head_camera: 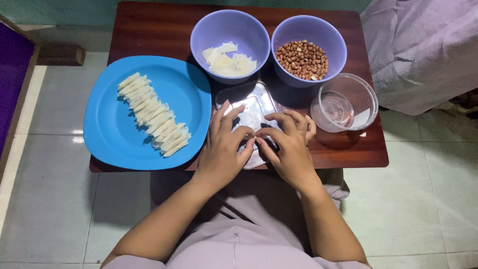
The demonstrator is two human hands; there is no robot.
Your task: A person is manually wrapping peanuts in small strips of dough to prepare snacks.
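Left hand [222, 149], right hand [287, 146] side by side, palms down, fingertips meeting in pinch.

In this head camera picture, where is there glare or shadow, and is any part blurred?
Head view: sharp overall. Glare lies on the shiny metal tray under both hands, the left hand and right hand, and on the clear plastic bowl. The two purple bowls cast soft shadows on the wooden table; the blue plate is evenly lit.
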